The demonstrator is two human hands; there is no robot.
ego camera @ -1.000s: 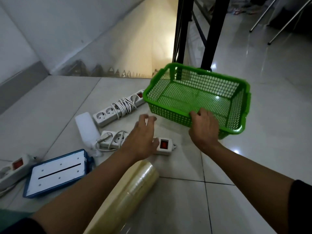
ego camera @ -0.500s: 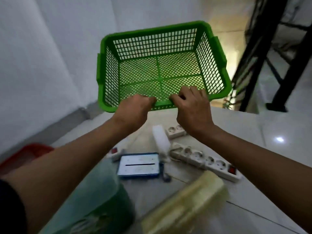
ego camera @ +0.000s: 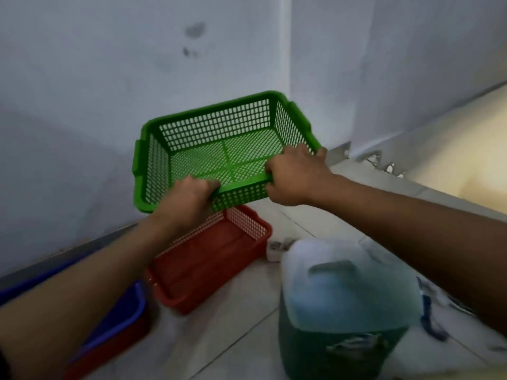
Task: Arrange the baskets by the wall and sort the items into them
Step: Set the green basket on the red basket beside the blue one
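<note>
Green perforated plastic basket [ego camera: 219, 149] is held in mid-air by its near rim, gripped by left hand [ego camera: 189, 198] and right hand [ego camera: 295, 175], above red perforated plastic basket [ego camera: 208, 259] by the wall [ego camera: 109, 78].

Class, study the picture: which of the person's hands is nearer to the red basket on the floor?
Left. The left hand grips the green basket directly above the red basket; the right hand grips the same rim higher, further right.

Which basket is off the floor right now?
The green basket: both hands, left and right, grip its near rim in the air. The red basket and blue basket lie by the wall.
</note>
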